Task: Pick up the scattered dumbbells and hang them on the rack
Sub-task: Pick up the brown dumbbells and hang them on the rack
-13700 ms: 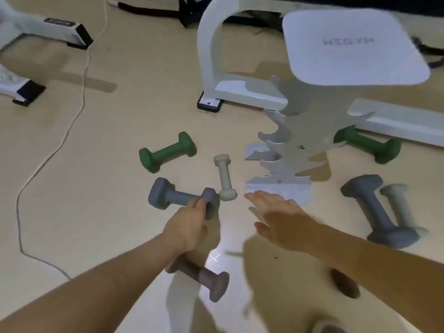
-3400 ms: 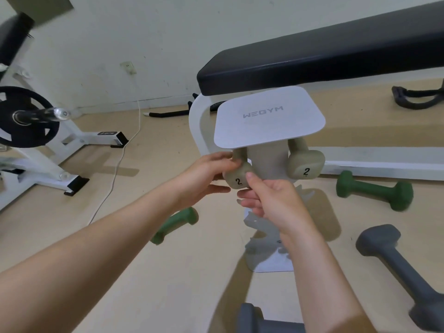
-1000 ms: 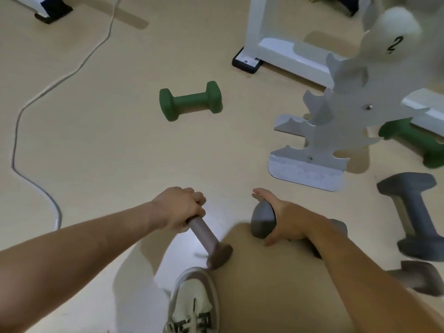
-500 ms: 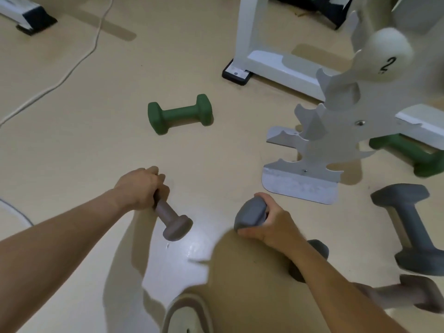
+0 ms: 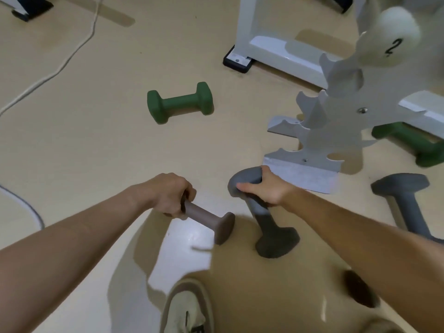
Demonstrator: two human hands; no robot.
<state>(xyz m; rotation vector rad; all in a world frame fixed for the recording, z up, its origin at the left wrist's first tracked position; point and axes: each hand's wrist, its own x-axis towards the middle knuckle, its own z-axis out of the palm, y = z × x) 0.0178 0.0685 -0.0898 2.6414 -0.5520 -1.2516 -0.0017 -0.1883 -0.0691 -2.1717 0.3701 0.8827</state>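
Both hands are full here: left hand point(image 5: 171, 195) is wrapped round the handle of a brownish dumbbell point(image 5: 209, 221) that pokes out toward the lower right. The right hand point(image 5: 266, 188) grips a grey dumbbell point(image 5: 263, 216) just under its top head, long axis close to upright. The rack point(image 5: 336, 116) sits ahead and to the right, with the right hand clearly nearer. My guess is grey goes first, turned level for a notch. It's a beige floor point(image 5: 96, 140), with a green dumbbell point(image 5: 180, 102) lying ahead and a white bench frame point(image 5: 264, 44) behind.

A hung dumbbell point(image 5: 394, 37) sits high on the rack point(image 5: 341, 121); a lone dumbbell point(image 5: 180, 103) lies left; a bench frame point(image 5: 276, 49) stands behind.
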